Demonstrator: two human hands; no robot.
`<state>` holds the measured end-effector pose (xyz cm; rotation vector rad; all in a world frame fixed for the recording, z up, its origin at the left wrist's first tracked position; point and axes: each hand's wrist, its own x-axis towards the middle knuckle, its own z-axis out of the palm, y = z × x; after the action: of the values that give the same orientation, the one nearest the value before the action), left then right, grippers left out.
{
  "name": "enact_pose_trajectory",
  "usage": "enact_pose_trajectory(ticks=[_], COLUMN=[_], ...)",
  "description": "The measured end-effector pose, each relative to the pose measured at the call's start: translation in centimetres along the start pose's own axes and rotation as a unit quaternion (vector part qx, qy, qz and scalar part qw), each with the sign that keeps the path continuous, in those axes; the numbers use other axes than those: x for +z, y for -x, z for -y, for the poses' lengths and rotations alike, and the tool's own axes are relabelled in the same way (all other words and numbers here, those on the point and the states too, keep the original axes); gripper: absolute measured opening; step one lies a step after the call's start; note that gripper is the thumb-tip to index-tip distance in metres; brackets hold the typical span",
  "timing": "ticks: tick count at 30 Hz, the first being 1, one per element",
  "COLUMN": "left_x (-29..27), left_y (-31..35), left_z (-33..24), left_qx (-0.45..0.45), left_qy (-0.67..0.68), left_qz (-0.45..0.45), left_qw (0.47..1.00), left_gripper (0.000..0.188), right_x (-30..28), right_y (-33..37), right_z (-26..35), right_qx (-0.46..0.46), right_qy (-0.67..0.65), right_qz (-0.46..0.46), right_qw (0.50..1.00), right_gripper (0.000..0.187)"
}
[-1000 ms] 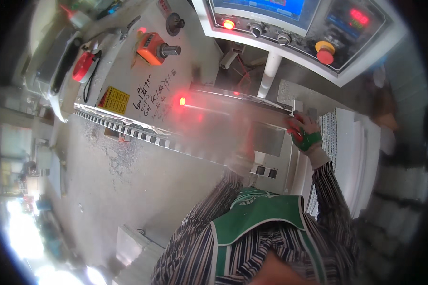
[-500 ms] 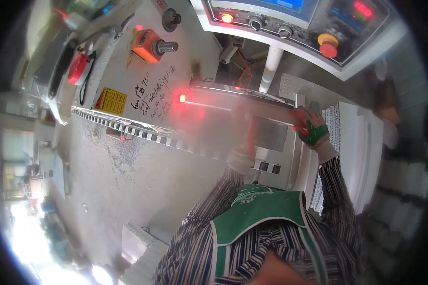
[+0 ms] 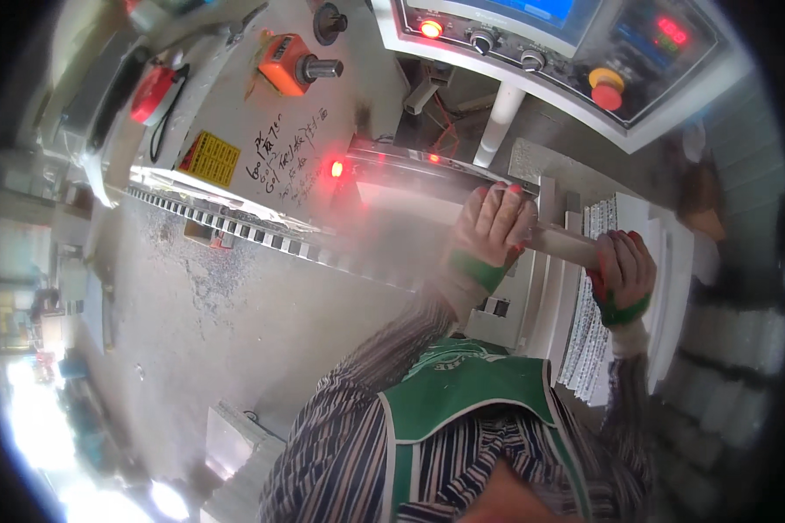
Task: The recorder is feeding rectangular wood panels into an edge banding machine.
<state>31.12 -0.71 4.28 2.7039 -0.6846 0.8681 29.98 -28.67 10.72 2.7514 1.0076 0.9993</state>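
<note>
A long, narrow, pale strip (image 3: 564,245) spans from my left hand (image 3: 490,228) to my right hand (image 3: 624,275). The fingers of my left hand curl over it at the right end of the machine bed. My right hand wraps round its outer end, beside a stack of boards. Both hands wear gloves with red and green parts. Left of my left hand, a pale flat edge (image 3: 410,199) runs toward a glowing red light (image 3: 337,169); haze hides whether it belongs to the same strip.
A control panel (image 3: 488,50) with knobs and a red stop button (image 3: 606,90) hangs above on a white post (image 3: 500,122). White boards with ridged edges (image 3: 589,314) stand stacked at right. The machine housing (image 3: 235,113) carries an orange counter (image 3: 286,64).
My left hand, blurred lower down before, has risen onto the strip. My right hand has moved right and slightly nearer me, with the strip's end in it.
</note>
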Motion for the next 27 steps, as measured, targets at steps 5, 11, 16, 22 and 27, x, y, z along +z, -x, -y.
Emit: enact_pose_trajectory(ticks=[5,11,16,22,27], left_x=[-2.4,-6.9,-7.8,-3.5,2.2], left_y=[-3.1,-5.8,-4.3,1.3,5.7], left_z=[-0.9,-3.5,-7.4,-0.9,8.4], left_qx=[0.01,-0.082,-0.181,-0.336,-0.489], left_qy=[0.113,0.347,0.608,0.645,0.404], left_qz=[-0.07,-0.163,-0.118,-0.067,-0.065], left_qw=[0.991,0.92,0.764,0.683,0.771], left_gripper=[0.069,0.083,0.083,0.084,0.084], right_x=[-6.9,-9.7,-1.9,-0.8,-0.9], right_y=[-0.9,0.8,3.1,5.7,9.3], right_z=[-2.1,-1.5,5.8,6.0,2.8], right_qx=[-0.046,0.237,0.122,0.287,0.222], right_qy=[0.086,-0.036,-0.339,-0.401,-0.233], right_qz=[0.005,-0.209,0.127,0.167,0.168], right_qw=[0.995,0.948,0.924,0.853,0.932], right_gripper=[0.047,0.078,0.091,0.073,0.082])
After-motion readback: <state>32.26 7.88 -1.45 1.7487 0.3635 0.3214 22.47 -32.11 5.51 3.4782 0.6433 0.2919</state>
